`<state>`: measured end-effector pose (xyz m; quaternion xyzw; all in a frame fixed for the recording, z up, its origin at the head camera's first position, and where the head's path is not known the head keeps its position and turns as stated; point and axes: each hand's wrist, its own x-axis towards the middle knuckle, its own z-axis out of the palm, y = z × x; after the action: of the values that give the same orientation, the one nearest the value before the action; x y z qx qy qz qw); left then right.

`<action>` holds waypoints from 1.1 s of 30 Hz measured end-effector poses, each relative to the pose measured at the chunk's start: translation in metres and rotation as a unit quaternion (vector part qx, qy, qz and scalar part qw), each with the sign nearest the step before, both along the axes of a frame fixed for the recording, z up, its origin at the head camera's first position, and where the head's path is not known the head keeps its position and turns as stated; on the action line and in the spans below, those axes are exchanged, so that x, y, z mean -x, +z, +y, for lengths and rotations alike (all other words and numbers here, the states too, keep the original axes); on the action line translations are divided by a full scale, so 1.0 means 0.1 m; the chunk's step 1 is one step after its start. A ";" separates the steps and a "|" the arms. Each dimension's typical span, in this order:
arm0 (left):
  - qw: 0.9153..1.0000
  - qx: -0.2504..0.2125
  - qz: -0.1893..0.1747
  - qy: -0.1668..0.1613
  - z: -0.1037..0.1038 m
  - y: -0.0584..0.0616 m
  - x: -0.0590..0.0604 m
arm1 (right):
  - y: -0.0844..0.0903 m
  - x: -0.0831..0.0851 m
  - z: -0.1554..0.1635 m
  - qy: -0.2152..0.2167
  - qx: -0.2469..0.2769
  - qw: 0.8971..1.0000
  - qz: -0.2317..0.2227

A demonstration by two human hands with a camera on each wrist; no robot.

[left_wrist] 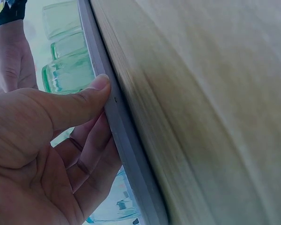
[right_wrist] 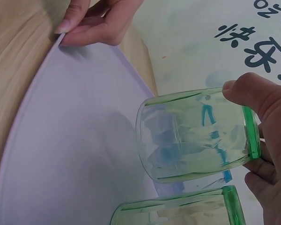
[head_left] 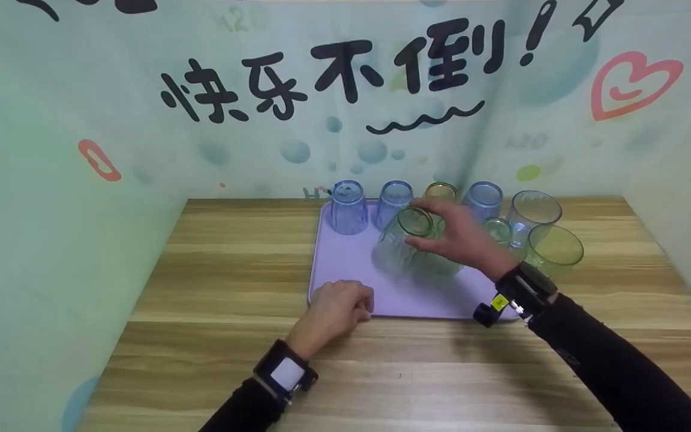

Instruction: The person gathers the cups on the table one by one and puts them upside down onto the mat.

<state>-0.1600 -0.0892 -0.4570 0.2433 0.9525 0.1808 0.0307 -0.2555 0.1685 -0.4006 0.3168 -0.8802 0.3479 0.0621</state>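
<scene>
My right hand (head_left: pixel 462 237) grips a clear green drinking glass (right_wrist: pixel 192 136) near its base, thumb on one side and fingers on the other. The glass is upside down and slightly tilted over the lilac tray (head_left: pixel 345 261); whether its mouth touches the tray I cannot tell. Close beside it is another upside-down green glass (right_wrist: pixel 178 213), partly hidden in the head view. At the tray's front left, my left hand (head_left: pixel 335 309) pinches the rim between thumb and fingers. Behind the right hand, a further green glass (head_left: pixel 497 231) is partly covered.
Along the tray's back stand upside-down blue glasses (head_left: pixel 349 210) and an amber glass (head_left: pixel 441 191). At the right are an upright bluish glass (head_left: pixel 534 207) and an upright yellow-green glass (head_left: pixel 554 247). A printed curtain (head_left: pixel 249 162) hangs behind the wooden table (head_left: pixel 225 270).
</scene>
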 end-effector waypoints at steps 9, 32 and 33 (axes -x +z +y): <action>1.000 -0.002 0.006 0.000 -0.01 -0.01 -0.01 | -0.05 0.01 -0.04 0.016 -0.032 0.999 0.021; 1.000 0.003 -0.010 0.002 0.01 0.01 0.01 | -0.12 0.02 -0.18 -0.022 -0.122 0.992 -0.002; 1.000 0.005 -0.010 0.002 0.01 0.01 0.00 | -0.13 0.02 -0.18 -0.023 -0.122 0.992 0.000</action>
<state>-0.1605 -0.0883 -0.4558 0.2389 0.9536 0.1785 0.0413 -0.2578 0.1505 -0.4132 0.3019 -0.9231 0.2361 0.0306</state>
